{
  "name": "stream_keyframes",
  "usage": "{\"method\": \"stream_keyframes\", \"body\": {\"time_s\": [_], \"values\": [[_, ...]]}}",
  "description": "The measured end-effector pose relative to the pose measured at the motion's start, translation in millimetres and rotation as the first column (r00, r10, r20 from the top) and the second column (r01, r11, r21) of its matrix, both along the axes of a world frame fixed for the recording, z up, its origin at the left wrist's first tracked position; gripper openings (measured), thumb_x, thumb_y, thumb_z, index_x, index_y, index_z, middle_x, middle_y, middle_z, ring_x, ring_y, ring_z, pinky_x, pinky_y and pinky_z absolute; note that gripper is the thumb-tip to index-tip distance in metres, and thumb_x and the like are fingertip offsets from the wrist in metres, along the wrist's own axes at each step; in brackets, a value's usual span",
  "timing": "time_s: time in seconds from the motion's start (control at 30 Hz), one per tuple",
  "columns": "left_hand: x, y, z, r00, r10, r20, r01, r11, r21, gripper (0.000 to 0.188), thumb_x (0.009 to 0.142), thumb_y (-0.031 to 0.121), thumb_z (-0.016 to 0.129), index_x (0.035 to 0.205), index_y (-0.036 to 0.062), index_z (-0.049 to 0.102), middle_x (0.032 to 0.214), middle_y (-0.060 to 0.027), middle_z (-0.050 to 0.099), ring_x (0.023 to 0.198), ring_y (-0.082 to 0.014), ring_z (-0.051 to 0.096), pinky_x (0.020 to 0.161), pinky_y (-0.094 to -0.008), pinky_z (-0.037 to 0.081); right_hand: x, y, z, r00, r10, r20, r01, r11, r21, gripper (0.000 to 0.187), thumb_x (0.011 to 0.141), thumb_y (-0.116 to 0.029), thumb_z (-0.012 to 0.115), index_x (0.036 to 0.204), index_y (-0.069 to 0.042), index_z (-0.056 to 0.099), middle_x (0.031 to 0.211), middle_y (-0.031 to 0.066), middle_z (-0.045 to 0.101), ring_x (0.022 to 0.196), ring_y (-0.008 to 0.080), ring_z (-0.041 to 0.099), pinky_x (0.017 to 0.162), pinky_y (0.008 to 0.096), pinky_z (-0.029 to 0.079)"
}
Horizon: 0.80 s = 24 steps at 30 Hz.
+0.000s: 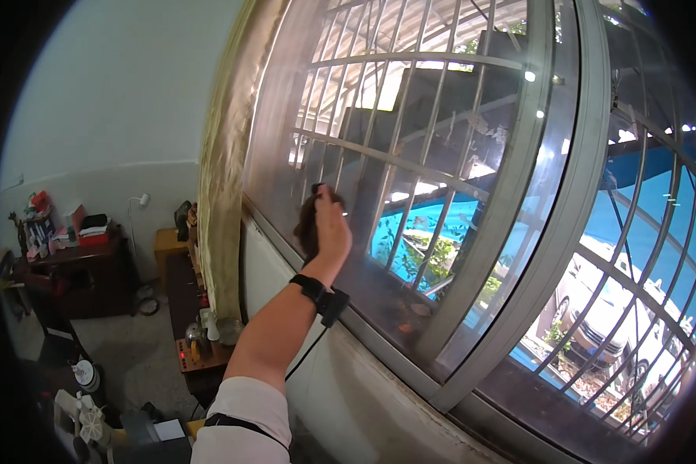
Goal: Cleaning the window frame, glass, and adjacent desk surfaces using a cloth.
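Note:
My left hand is raised to the window, fingers together and pointing up. Bunched against it is a dark brown cloth, most of which shows on the hand's left side. Hand and cloth are at the lower left part of the sliding window pane; whether the cloth presses on the glass is hard to tell. Around my wrist runs a black band with a small black box and a cable hanging from it. My right hand is out of view.
A yellowish curtain hangs left of the pane. Metal bars stand outside, and a window frame upright divides the panes. Below left are a narrow dark table with a kettle, and a dark cabinet farther back.

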<state>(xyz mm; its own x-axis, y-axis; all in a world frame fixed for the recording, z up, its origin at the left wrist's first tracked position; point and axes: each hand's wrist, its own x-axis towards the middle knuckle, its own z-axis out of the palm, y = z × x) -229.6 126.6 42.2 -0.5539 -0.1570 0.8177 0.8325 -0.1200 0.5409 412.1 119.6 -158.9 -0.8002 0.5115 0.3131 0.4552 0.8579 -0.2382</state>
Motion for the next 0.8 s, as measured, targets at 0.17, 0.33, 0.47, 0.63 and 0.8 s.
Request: {"method": "stream_keyframes", "body": {"time_s": [0.17,0.33,0.47,0.63,0.8], "values": [[86.2,-6.0,79.1,0.871,-0.094,-0.483,0.075,0.995,-0.059,0.057,0.112,0.022,0.038,0.162,-0.0033,0.032,0.163,-0.0289,0.038,0.153,-0.0466,0.033,0.127,-0.0505,0.022,2.8,0.1,-9.5,0.999,-0.049,-0.003,0.049,0.998,0.048,0.019,0.092,-0.027,0.063,0.083,-0.011,0.067,0.082,0.0177,0.066,0.071,0.0424,0.064,0.066,0.0517,0.051],[30.4,-9.0,133.6,0.888,-0.08,-0.453,0.104,0.994,0.029,0.053,0.114,0.019,0.036,0.162,-0.0032,0.033,0.165,-0.0247,0.038,0.158,-0.0399,0.028,0.129,-0.0431,0.02,4.3,-4.8,0.4,0.977,-0.139,0.161,0.148,0.988,-0.041,0.017,0.092,-0.025,0.062,0.083,-0.01,0.066,0.085,0.0198,0.067,0.072,0.043,0.064,0.068,0.0517,0.05],[-56.5,-10.6,75.0,0.996,0.011,-0.094,-0.003,0.997,0.083,0.054,0.112,0.024,0.038,0.16,-0.0018,0.036,0.161,-0.0318,0.038,0.151,-0.0482,0.033,0.124,-0.051,0.029,7.6,1.9,3.0,0.968,-0.119,0.22,0.14,0.987,-0.084,0.017,0.092,-0.023,0.062,0.086,-0.008,0.067,0.087,0.0208,0.068,0.075,0.0426,0.065,0.071,0.0508,0.051],[-118.2,-22.4,-78.0,0.974,0.215,0.074,-0.213,0.976,-0.038,0.056,0.112,0.026,0.038,0.161,-0.0002,0.032,0.163,-0.032,0.034,0.147,-0.0482,0.038,0.12,-0.0553,0.032,-4.7,-1.1,5.9,0.976,-0.012,0.216,0.021,0.999,-0.038,0.017,0.093,-0.021,0.062,0.089,-0.006,0.069,0.088,0.022,0.068,0.079,0.0441,0.066,0.073,0.051,0.052],[-28.3,0.6,-68.1,0.951,0.006,0.31,-0.021,0.999,0.045,0.056,0.11,0.021,0.039,0.162,0.0,0.03,0.163,-0.0321,0.032,0.143,-0.0486,0.04,0.117,-0.0568,0.035,-7.4,-9.8,25.6,0.985,-0.029,0.17,0.04,0.997,-0.06,0.015,0.094,-0.019,0.064,0.09,-0.005,0.068,0.087,0.0211,0.068,0.079,0.0444,0.065,0.073,0.0518,0.052]]}}
